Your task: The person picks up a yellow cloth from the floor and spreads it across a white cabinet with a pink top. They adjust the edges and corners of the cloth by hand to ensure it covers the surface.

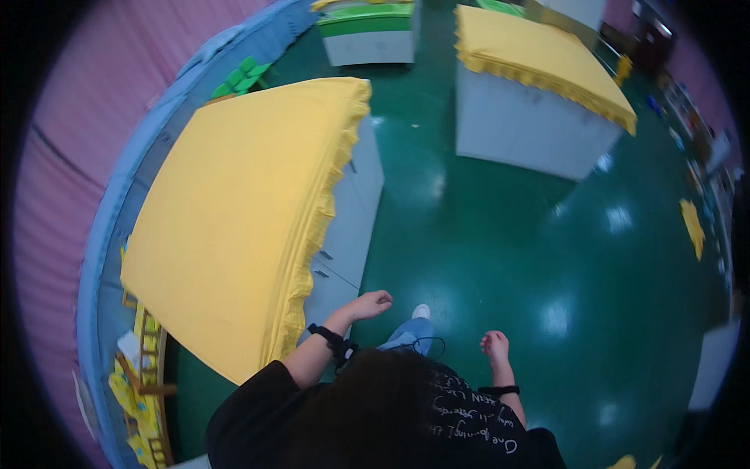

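My left hand (374, 305) is loosely curled beside the light-coloured drawer cabinet (351, 205), with nothing visible in it. A ruffled yellow cloth (234, 223) covers the cabinet's top and hangs over its edge. Over the green floor (504, 246), my right hand (495, 347) hangs apart from any furniture, fingers half bent and holding nothing that I can see. Black bands circle both wrists, and a dark cable (436, 341) loops near my jeans. One white shoe (421, 312) shows below me.
Another yellow-draped cabinet (521, 117) stands ahead to the right; a green-topped white cabinet (369, 44) is farther ahead. Left are a green chair (243, 76), a wooden crib-like frame (153, 375) with yellow fabric, and a pink curtain (64, 193). Yellow cloth (692, 228) lies at right.
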